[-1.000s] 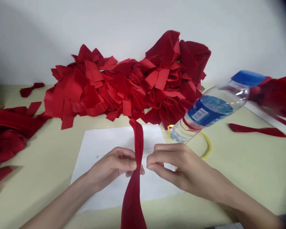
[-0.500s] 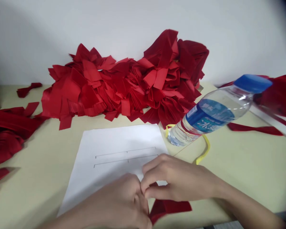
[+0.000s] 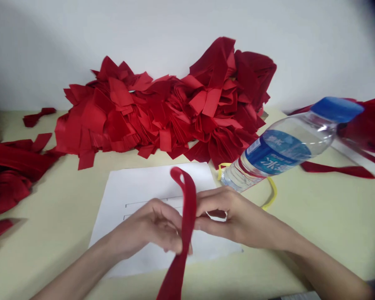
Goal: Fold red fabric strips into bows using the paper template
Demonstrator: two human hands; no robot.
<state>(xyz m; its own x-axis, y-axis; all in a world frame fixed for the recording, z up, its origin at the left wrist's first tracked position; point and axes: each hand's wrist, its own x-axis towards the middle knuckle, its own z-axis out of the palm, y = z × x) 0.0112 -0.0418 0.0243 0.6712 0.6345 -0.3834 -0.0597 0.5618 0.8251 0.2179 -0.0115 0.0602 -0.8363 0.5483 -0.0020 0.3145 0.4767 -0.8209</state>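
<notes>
A red ribbon [image 3: 187, 216] stands up between my two hands, its upper end curled into a small loop and its lower end running off the bottom edge of the view. My left hand [image 3: 156, 227] pinches it from the left, thumb in front. From the right, my right hand [image 3: 225, 212] grips the ribbon's edge between closed fingertips and thumb; the tips are partly behind the ribbon. Beneath both hands lies a white paper sheet [image 3: 131, 183] with thin marked lines, partly covered by the hands.
A long heap of folded red ribbon pieces [image 3: 162, 112] runs along the wall. More red ribbon [image 3: 9, 171] lies at the left. A water bottle [image 3: 281, 150] with a blue cap stands right of the paper, a yellow strip [image 3: 271, 196] by its base. Red ribbons [image 3: 368, 125] lie far right.
Both hands have risen off the lower part of the paper. The ribbon, mostly hidden under them before, now stands upright between them with its looped end showing.
</notes>
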